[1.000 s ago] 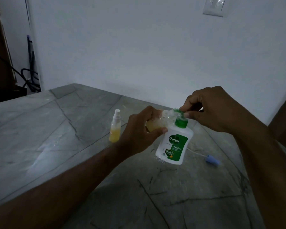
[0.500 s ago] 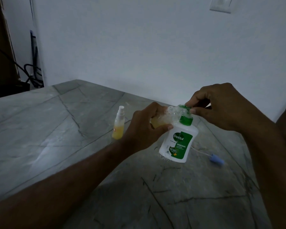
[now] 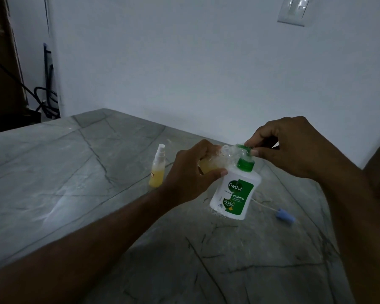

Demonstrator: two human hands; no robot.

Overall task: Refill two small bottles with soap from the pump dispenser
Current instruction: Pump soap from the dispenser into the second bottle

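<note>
Dim room, grey marble-patterned counter [image 3: 53,172] with dark veins, white wall behind.

Beyond the counter's far left corner: dark cables [image 3: 45,99] against the wall.

Left of centre, toward the far edge: small spray bottle [image 3: 157,167], upright, white nozzle on, lower part filled with yellow liquid. It stands apart from both hands, just left of the left hand.

Centre: left hand [image 3: 191,174] curled around a small clear bottle [image 3: 215,160], holding it tipped on its side with its mouth toward the dispenser's spout. Yellow liquid shows inside, between the fingers. Thumb lies along the underside, touching the dispenser's shoulder.

Just right of it: pump dispenser [image 3: 235,194], white body, green "Dettol Original" label, green collar, standing on the counter and leaning slightly.

Right hand [image 3: 294,150] above it, fingers bent and closed on the green pump head [image 3: 242,148], thumb and forefinger pinching it. Whether soap is flowing cannot be told; the area is blurred by glare.

Right of the dispenser's base: blue spray cap [image 3: 284,217] lying flat on the counter with its thin white dip tube [image 3: 262,205] running back toward the dispenser.

Upper right on the wall: white switch plate [image 3: 293,10].
</note>
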